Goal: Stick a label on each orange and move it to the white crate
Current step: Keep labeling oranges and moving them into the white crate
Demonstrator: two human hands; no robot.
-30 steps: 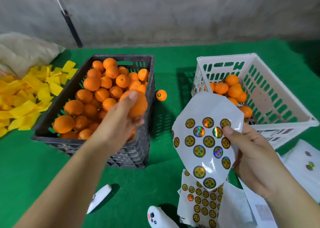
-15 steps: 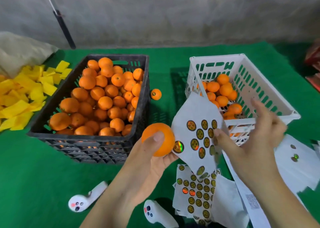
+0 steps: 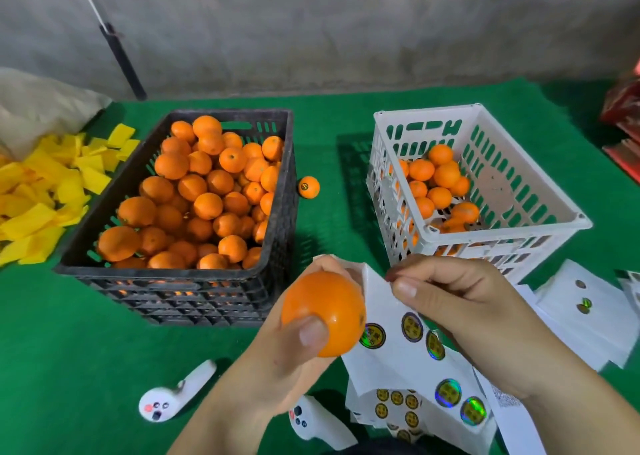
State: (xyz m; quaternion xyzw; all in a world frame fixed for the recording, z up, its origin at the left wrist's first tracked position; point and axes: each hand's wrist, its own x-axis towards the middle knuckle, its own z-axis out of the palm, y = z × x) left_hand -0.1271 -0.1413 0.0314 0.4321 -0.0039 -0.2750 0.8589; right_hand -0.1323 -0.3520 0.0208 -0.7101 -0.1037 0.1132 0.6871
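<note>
Fingers point(image 3: 313, 331) of my left hand point(image 3: 277, 357) curl round the orange point(image 3: 325, 312), thumb pressed on its near face, holding it up in front of the black crate point(image 3: 194, 281). Right hand point(image 3: 460, 316) pinches the top edge of the label sheet point(image 3: 391, 357), thumb and forefinger closed on the paper, right beside the fruit. White crate point(image 3: 502, 233) sits just beyond, partly filled with oranges. One loose labelled orange point(image 3: 308, 187) lies on the green worktop point(image 3: 69, 350) between the crates.
</note>
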